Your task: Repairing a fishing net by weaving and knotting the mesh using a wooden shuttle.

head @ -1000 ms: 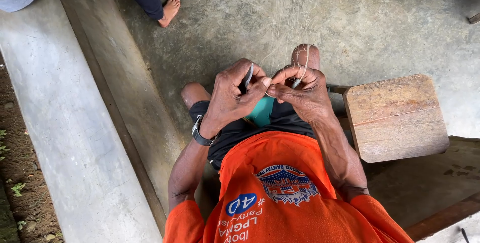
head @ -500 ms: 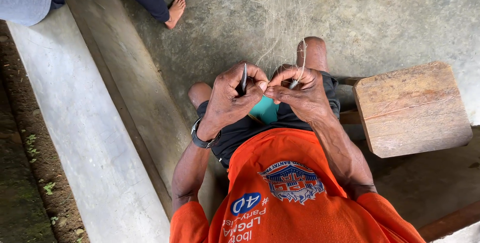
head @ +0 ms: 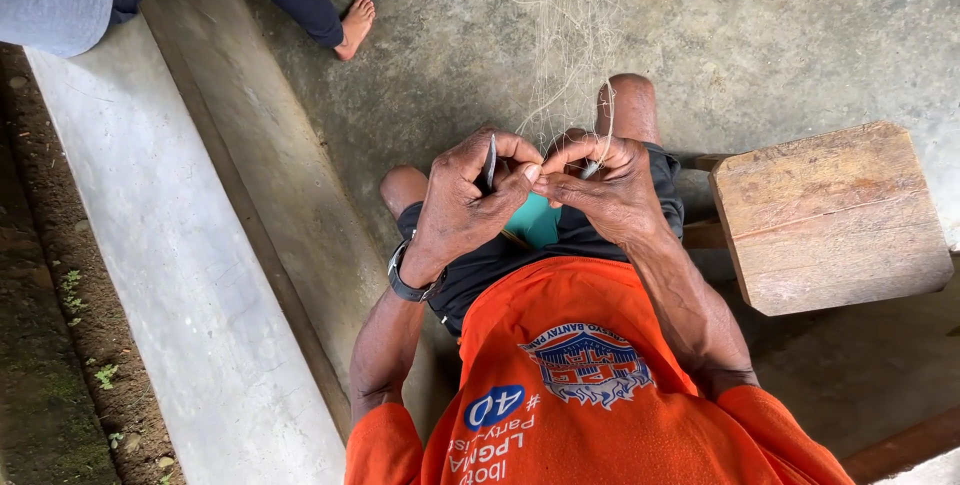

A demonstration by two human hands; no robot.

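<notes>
Above grey concrete floor (head: 800,35), left hand (head: 465,200) pinches a slim dark needle (head: 491,160); right hand (head: 610,190) grips pale fishing net (head: 565,35).

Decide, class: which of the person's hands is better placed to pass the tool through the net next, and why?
Probably the left hand: it already grips the thin dark tool, tip beside the pale net. The right hand is pinching the net strands, so it is occupied.
</notes>
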